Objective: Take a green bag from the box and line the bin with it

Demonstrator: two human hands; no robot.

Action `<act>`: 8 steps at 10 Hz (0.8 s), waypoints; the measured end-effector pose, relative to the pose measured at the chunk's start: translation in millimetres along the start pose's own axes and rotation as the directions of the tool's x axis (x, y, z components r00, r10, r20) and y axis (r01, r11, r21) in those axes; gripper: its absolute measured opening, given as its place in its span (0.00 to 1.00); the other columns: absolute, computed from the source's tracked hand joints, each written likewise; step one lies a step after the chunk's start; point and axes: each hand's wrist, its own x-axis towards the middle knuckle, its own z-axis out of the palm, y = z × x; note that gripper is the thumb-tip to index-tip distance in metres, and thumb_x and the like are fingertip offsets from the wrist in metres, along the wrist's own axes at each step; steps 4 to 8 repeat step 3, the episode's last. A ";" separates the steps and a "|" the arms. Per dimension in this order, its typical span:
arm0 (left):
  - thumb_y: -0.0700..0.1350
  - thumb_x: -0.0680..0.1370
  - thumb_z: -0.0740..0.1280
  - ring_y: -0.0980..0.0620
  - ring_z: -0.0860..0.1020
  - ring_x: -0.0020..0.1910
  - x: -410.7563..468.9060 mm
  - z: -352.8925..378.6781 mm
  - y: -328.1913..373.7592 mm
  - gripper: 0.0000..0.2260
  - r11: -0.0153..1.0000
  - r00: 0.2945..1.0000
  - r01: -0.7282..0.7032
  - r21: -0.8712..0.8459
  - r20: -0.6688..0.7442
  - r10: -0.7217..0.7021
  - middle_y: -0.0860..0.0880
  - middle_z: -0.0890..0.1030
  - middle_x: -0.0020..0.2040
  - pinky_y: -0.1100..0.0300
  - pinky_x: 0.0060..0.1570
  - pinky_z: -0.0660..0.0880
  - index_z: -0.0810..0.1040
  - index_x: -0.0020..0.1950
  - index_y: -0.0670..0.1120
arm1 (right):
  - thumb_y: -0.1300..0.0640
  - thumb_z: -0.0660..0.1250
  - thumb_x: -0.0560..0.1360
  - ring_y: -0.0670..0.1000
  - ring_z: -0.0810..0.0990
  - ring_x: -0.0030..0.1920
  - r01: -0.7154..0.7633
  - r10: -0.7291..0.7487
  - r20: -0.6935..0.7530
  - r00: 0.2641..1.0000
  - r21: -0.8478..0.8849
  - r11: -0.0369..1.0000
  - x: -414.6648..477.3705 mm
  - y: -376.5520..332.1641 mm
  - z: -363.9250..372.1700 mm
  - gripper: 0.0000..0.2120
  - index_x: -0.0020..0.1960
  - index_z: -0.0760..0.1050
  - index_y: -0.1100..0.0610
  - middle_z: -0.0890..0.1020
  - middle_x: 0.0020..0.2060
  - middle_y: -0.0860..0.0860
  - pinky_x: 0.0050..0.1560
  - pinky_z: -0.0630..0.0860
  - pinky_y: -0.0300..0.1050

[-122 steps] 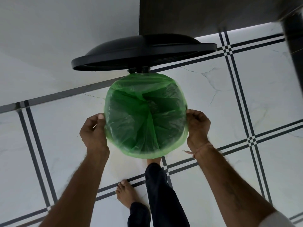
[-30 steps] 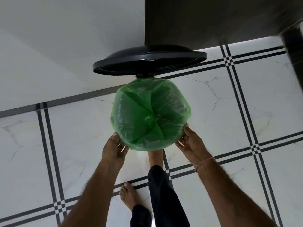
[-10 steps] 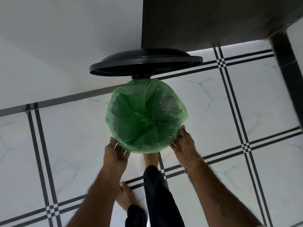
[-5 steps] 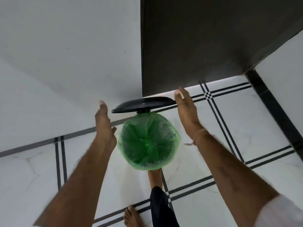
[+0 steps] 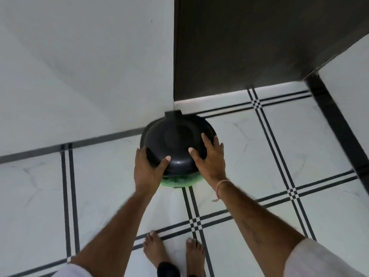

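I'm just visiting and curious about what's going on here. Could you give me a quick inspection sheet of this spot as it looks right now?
Surface: white tiled floor with dark double lines.
Job's things: black bin lid down over the bin; a strip of the green bag shows under its near edge. The box is not in view.
Clutter: nothing seen.
Hands: left hand grips the lid's near left edge; right hand lies flat on its right side, with a thread band at the wrist.
Cables: nothing seen.
Surroundings: white wall on the left, dark panel behind; two bare feet below.
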 end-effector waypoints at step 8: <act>0.59 0.73 0.76 0.41 0.76 0.69 -25.8 25.4 -48.8 0.35 0.984 0.977 0.120 0.133 0.161 -0.141 0.46 0.76 0.71 0.46 0.63 0.77 0.67 0.74 0.47 | 0.44 0.71 0.76 0.59 0.65 0.78 0.063 -0.037 0.178 0.983 -0.144 0.988 -2.4 61.0 23.8 0.38 0.81 0.59 0.46 0.63 0.79 0.55 0.75 0.70 0.58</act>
